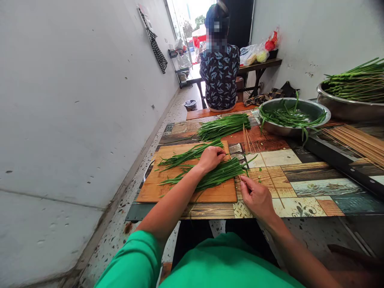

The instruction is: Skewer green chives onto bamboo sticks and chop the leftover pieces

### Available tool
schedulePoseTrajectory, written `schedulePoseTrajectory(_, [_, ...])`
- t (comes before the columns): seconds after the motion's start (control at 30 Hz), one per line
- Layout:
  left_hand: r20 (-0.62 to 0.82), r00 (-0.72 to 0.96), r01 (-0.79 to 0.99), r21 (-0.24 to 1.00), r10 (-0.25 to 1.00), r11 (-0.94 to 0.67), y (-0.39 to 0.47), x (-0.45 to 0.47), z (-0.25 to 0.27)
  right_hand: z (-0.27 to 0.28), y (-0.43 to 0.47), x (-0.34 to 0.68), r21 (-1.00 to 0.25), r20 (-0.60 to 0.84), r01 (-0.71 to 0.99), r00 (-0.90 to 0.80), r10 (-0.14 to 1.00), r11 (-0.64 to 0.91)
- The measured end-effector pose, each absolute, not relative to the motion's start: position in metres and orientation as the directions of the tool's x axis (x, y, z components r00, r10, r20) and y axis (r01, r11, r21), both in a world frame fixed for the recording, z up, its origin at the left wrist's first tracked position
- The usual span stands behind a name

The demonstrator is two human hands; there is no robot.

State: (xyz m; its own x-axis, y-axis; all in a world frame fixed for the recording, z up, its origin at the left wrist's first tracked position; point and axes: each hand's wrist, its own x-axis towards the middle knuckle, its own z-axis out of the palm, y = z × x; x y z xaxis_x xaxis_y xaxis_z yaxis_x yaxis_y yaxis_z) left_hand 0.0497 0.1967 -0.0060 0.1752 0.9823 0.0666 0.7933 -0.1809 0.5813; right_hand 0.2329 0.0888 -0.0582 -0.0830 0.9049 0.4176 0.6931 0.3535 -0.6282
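On a wooden cutting board (186,196) lie two groups of garlic chives, a smaller far bunch (192,154) and a larger near bunch (220,176). My left hand (211,159) reaches over the board between them, its fingertips pinched on chive ends at the board's right side. My right hand (257,197) is closed at the near bunch's right end, thumb and forefinger on a thin bamboo skewer whose length is partly hidden by the chives. Several loose skewers (246,140) lie on the table just beyond, and one long skewer (271,176) rests right of my right hand.
Behind the board is a thick chive bundle (225,126). To the right stand a metal bowl (277,130) with loose chives, a large knife (339,162), a skewer pile (360,140) and a basin (345,106) of skewered greens. A person (220,76) sits ahead, back turned.
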Motion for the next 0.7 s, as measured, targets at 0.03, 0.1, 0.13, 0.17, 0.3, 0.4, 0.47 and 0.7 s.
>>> schedulePoseTrajectory(0.03, [0.07, 0.168, 0.795, 0.58, 0.983, -0.177, 0.1964, 0.0498, -0.0056, -0.0583, 0.0888, 0.2328, -0.623, 0.42, 0.697, -0.085, 0.904, 0.355])
schedulePoseTrajectory(0.1, [0.074, 0.154, 0.799, 0.577, 0.985, -0.168, 0.1959, 0.0499, -0.0048, -0.0585, 0.089, 0.2328, -0.613, 0.433, 0.701, -0.089, 0.897, 0.365])
schedulePoseTrajectory(0.13, [0.074, 0.15, 0.801, 0.576, 0.986, -0.165, 0.1957, 0.05, -0.0046, -0.0585, 0.089, 0.2328, -0.608, 0.438, 0.703, -0.089, 0.895, 0.368])
schedulePoseTrajectory(0.17, [0.075, 0.15, 0.801, 0.575, 0.986, -0.165, 0.1956, 0.0501, -0.0044, -0.0586, 0.089, 0.2329, -0.606, 0.439, 0.706, -0.088, 0.894, 0.367])
schedulePoseTrajectory(0.3, [0.093, 0.145, 0.8, 0.575, 0.985, -0.172, 0.1951, 0.0515, -0.0034, -0.0582, 0.0892, 0.233, -0.608, 0.439, 0.706, -0.081, 0.895, 0.363])
schedulePoseTrajectory(0.4, [0.107, 0.145, 0.791, 0.585, 0.984, -0.18, 0.1949, 0.0532, -0.0016, -0.0577, 0.0894, 0.233, -0.604, 0.456, 0.698, -0.092, 0.885, 0.384])
schedulePoseTrajectory(0.47, [0.113, 0.155, 0.786, 0.588, 0.981, -0.192, 0.1948, 0.0544, -0.0005, -0.0574, 0.0896, 0.2331, -0.6, 0.462, 0.698, -0.096, 0.881, 0.391])
schedulePoseTrajectory(0.7, [0.109, 0.159, 0.813, 0.55, 0.981, -0.193, 0.1941, 0.0578, 0.0021, -0.0575, 0.0904, 0.234, -0.585, 0.494, 0.695, -0.106, 0.863, 0.419])
